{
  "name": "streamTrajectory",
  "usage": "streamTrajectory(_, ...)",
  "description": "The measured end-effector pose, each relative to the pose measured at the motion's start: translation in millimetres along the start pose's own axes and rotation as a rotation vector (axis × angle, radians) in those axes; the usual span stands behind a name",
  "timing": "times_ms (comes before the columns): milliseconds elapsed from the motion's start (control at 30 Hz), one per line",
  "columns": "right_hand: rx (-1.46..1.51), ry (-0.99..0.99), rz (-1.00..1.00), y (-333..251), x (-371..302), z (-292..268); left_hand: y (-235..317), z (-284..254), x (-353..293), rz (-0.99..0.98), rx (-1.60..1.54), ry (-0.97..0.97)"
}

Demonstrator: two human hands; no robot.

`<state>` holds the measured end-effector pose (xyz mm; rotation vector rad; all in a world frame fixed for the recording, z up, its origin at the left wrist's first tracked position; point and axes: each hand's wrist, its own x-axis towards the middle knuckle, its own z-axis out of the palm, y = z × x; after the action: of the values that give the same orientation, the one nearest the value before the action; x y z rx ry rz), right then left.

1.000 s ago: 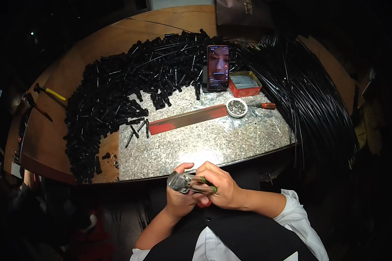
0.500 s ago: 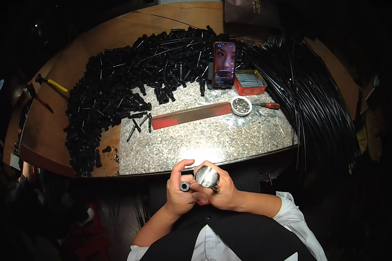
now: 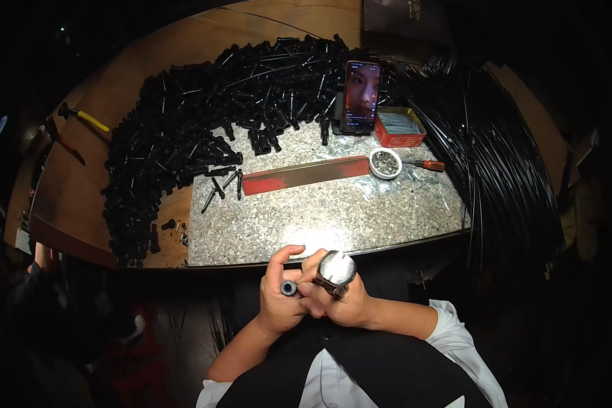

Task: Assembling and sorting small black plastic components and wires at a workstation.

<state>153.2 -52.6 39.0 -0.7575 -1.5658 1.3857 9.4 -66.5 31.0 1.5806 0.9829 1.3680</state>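
Note:
My left hand (image 3: 279,304) is closed around a small dark tube-shaped fitting (image 3: 288,288), its round open end facing up. The index finger of that hand sticks out past the fitting. Close beside it, my right hand (image 3: 347,307) grips a tool with a round, shiny metal head (image 3: 336,268); its handle is hidden in the hand, so its exact kind does not show. The fingers of both hands meet between the two things. They are held in front of my chest, just off the near edge of the speckled stone slab (image 3: 279,231).
On the slab lie a long red bar (image 3: 306,175), a white bowl of small metal parts (image 3: 385,164) and a screwdriver (image 3: 428,165). Behind stand a phone (image 3: 362,95) and a red box (image 3: 400,129). Black fittings (image 3: 177,129) heap left; black rods (image 3: 496,156) lie right. A hammer (image 3: 83,117) lies far left.
The tool's metal head has tilted and shifted slightly up and to the right in my right hand. My left hand keeps the fitting nearly still. The whole view has shifted a little.

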Motion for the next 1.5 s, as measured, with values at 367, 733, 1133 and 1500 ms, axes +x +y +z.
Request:
streamTrajectory(367, -0.110, -0.048, -0.235, 10, 5, 2, 6, 0, -7, -0.248, -0.173, 0.120)
streamTrajectory(733, -0.324, -0.252, -0.264, -5, 39, -1, -19, -26, -7, 0.055, -0.003, -0.008)
streamTrajectory(1133, -0.641, -0.378, -0.015, -16, 10, -37, -14, -51, -22, -0.153, -0.348, 0.239)
streamTrajectory(1500, -1.194, -0.367, -0.310, -35, -3, -39, -3, -43, -12, -0.175, -0.161, 0.191)
